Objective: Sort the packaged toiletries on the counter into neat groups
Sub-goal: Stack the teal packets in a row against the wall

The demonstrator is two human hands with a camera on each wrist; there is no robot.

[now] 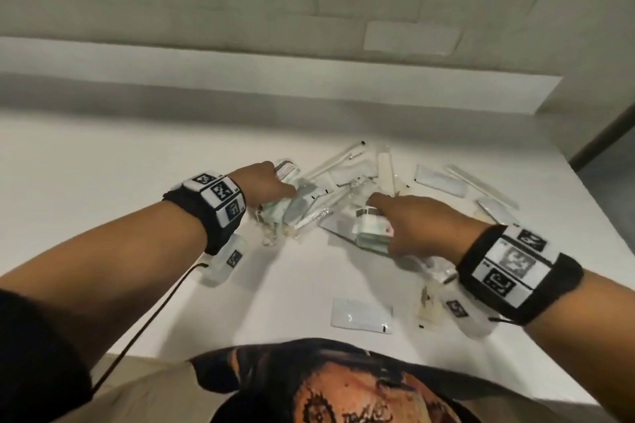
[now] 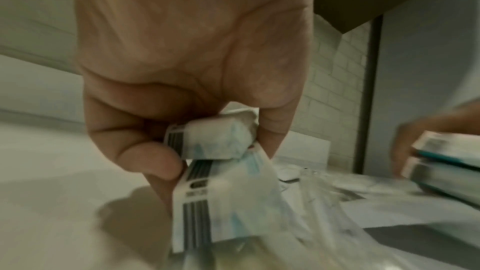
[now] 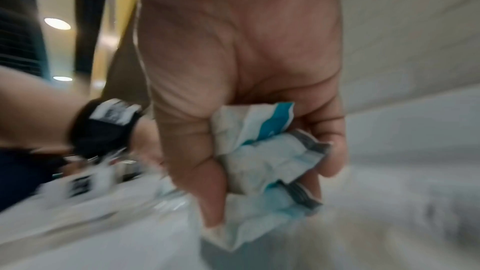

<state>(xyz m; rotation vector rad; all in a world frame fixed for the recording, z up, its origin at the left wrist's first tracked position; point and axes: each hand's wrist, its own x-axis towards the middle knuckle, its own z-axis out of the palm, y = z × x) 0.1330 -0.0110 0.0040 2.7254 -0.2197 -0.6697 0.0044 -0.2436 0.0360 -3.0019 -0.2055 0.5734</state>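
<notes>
The white counter [image 1: 137, 161] carries a loose heap of packaged toiletries [image 1: 357, 175] near the middle of its far half, closer to the right edge: clear-wrapped sticks and flat white sachets lying crossed over one another. Both hands work at the near side of this heap.

The left hand [image 1: 266, 182] is at the heap's left end, its fingers [image 2: 153, 161] curled round small white-and-pale-blue wrapped packets with barcodes [image 2: 218, 143]; one packet is pinched between thumb and fingers, another hangs just below it, touching it.

The right hand [image 1: 417, 220] is at the heap's near right side and grips a bunch of crumpled white-and-teal wrapped packets [image 3: 262, 151], several stacked together in its curled fingers. Motion blur smears this view.

A flat white rectangular sachet [image 1: 362, 315] lies alone near the front edge, well apart from the heap. Another long white sachet [image 1: 439, 180] and a clear-wrapped stick [image 1: 481, 182] lie toward the right edge. Both wrists wear black bands with square black-and-white markers [image 1: 214, 197].
</notes>
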